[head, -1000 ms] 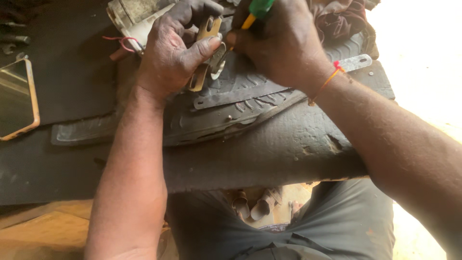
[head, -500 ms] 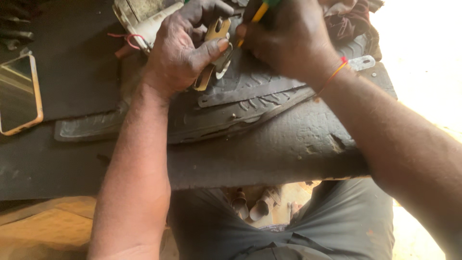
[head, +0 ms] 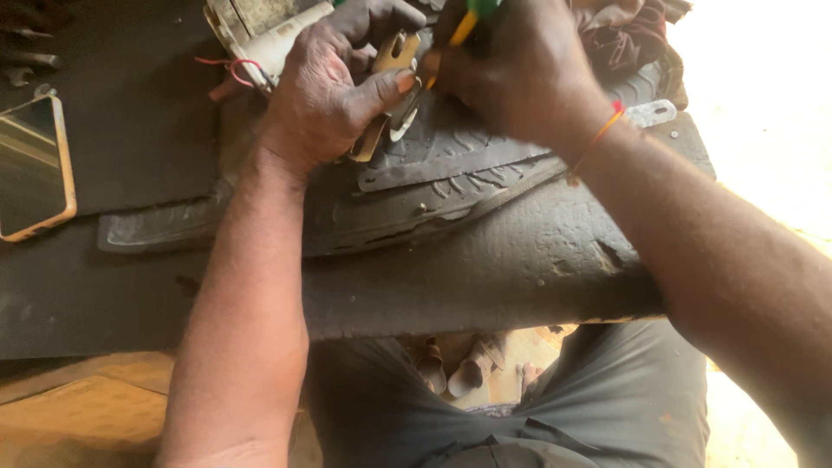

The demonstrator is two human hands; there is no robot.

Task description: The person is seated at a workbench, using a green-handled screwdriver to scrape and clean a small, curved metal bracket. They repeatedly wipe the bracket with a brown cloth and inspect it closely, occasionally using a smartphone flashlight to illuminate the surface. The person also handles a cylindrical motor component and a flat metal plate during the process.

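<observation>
Gripping a small brass-coloured metal part, the left hand has it pinched between thumb and fingers, thumb pressed across its lower half. The part sits at the top middle of the view, held just above a dark rubber sheet with a moulded tread pattern. A slot or hole shows near the part's upper end; its lower end pokes out below the thumb.

Right hand closed around a yellow-shafted tool with a green handle, looks like a screwdriver. Tip of the tool meets the brass part at the left thumb; exact contact point hidden by the fingers. A red and orange thread band circles the right wrist.

Rubber sheet lies over a thick, dark, worn bench top, along with a long narrow rubber strip running out to the left. A phone in an orange case rests face up at the left edge, well apart from both hands. Behind the left hand, a pale casing with red wires. A small flat metal bracket lies just beside the right wrist. Person's grey trousers visible below the bench edge.
</observation>
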